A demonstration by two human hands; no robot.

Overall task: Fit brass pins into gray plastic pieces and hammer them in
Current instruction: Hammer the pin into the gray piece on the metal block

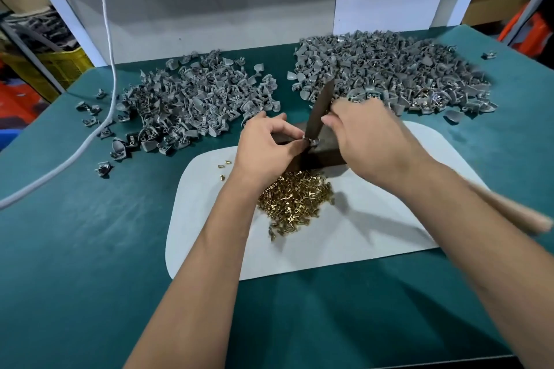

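My left hand (265,148) pinches a small gray plastic piece (311,141) on top of a dark metal block (325,156). My right hand (370,141) grips a hammer close to its head. The dark hammer head (320,108) stands tilted, with its lower end on the piece. The blurred wooden handle (515,213) runs back under my right forearm. A heap of brass pins (295,201) lies on a white mat (344,243) just in front of the block. Two heaps of gray plastic pieces lie behind, one at the left (192,99) and one at the right (389,69).
The bench has a green cover (90,249). A white cable (105,39) hangs down and runs across the left side. Stray gray pieces (103,169) lie at the left, and one (489,54) at the far right. A few loose pins (223,169) sit on the mat's left part.
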